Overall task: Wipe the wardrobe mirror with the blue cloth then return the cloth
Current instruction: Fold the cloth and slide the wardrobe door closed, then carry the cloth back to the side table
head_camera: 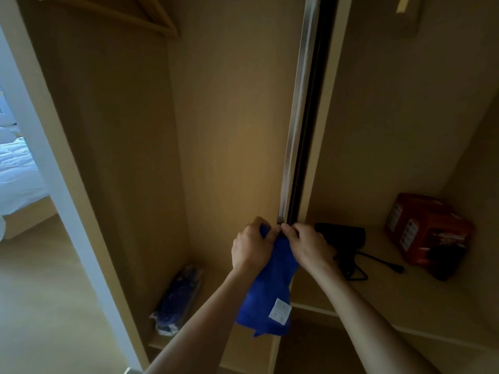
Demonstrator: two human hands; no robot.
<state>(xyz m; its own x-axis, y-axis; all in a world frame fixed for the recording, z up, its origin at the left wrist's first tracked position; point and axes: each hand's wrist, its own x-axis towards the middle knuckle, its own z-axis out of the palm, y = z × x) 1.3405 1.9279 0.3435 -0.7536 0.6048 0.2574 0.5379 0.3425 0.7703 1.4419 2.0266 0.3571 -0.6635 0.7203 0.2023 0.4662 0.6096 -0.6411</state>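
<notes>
- Both hands are up in front of me: my left hand and right hand each pinch the top of the blue cloth, fingers curled.
- It hangs between my forearms, with a white label near its lower edge.
- On the left compartment's floor, a plastic packet lies by the left wall.
- Just behind my hands rises the sliding door's metal edge.
- On the right shelf, a black hair dryer lies at the left end and a red box near the back right corner.

Wardrobe interior: pale wood panels, dim warm light. Shelf on the right carries a black hair dryer and a red box. Left: beige floor, daylit bed with white linen.
</notes>
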